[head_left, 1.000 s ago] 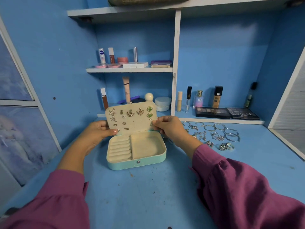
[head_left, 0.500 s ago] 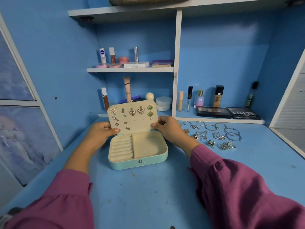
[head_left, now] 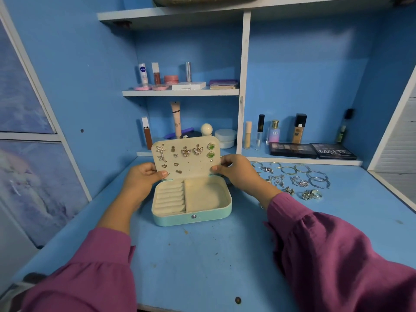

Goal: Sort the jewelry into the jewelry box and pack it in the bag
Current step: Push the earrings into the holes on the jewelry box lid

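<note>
Head view: my left hand [head_left: 144,176] and right hand [head_left: 234,170] pinch the side edges of the earring panel [head_left: 186,158], upright over the open jewelry box [head_left: 191,199] on the blue desk [head_left: 202,255]; loose jewelry [head_left: 297,179] lies just right.

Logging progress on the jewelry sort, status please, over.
Left hand and right hand each grip an edge of the earring panel. Jewelry box open, its tray compartments empty. Rings and bangles loose on the desk, right of the box.

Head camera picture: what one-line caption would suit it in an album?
Both hands, left and right, hold up the cream earring-studded lid of a turquoise jewelry box.
</note>
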`<state>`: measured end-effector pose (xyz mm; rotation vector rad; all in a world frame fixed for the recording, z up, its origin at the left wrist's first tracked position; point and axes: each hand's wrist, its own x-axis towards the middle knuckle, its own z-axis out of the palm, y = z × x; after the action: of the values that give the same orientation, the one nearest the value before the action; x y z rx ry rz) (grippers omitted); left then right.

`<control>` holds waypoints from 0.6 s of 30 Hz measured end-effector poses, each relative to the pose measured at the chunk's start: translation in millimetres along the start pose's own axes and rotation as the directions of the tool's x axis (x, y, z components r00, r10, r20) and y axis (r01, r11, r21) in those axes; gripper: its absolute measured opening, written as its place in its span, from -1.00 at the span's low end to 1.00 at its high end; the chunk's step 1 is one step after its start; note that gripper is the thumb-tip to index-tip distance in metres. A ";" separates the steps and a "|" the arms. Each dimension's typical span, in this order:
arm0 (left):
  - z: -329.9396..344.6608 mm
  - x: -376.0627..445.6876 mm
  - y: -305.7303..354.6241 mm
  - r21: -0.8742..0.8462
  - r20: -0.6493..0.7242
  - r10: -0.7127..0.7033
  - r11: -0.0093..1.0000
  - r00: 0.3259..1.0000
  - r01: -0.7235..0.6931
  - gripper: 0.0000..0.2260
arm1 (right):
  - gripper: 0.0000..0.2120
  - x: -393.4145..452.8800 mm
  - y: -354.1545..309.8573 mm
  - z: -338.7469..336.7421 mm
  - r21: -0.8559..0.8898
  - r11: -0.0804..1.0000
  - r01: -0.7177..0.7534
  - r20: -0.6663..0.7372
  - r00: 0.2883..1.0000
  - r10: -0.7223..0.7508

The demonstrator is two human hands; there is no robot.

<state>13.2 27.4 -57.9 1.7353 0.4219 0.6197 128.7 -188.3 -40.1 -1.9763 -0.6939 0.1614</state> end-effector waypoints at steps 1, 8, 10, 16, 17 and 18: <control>1.8 -1.7 -0.1 -0.020 -0.005 -0.002 1.000 1.000 0.001 -0.91 | -0.87 -1.1 -0.9 -2.8 -0.004 1.000 0.003 0.008 1.000 -0.003; 5.7 -6.5 -3.9 -0.114 0.002 -0.048 0.992 0.999 0.048 -0.89 | -0.91 -8.2 -2.4 -37.6 -0.157 0.987 -0.029 0.065 0.997 0.039; 6.1 -6.9 -4.1 -0.117 -0.006 -0.052 0.992 0.999 0.051 -0.89 | -0.93 -15.2 -1.7 -51.5 -0.244 0.969 -0.038 0.111 0.992 0.067; 7.2 -10.5 -3.2 -0.123 -0.005 -0.044 0.991 0.999 0.043 -0.86 | -0.94 -36.2 -1.1 -82.5 -0.388 0.919 -0.067 0.249 0.953 0.175; 7.0 -10.8 -3.0 -0.125 -0.005 -0.043 0.991 0.999 0.042 -0.86 | -0.93 -39.1 -1.9 -86.9 -0.420 0.905 -0.072 0.266 0.943 0.199; 7.0 -11.2 -2.7 -0.124 -0.005 -0.041 0.991 0.999 0.041 -0.86 | -0.92 -41.3 -2.0 -91.0 -0.448 0.891 -0.074 0.283 0.933 0.220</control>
<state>8.7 16.2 -63.8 1.6029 0.4145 0.6102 129.6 -280.1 -0.5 -2.4657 -0.8435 0.4750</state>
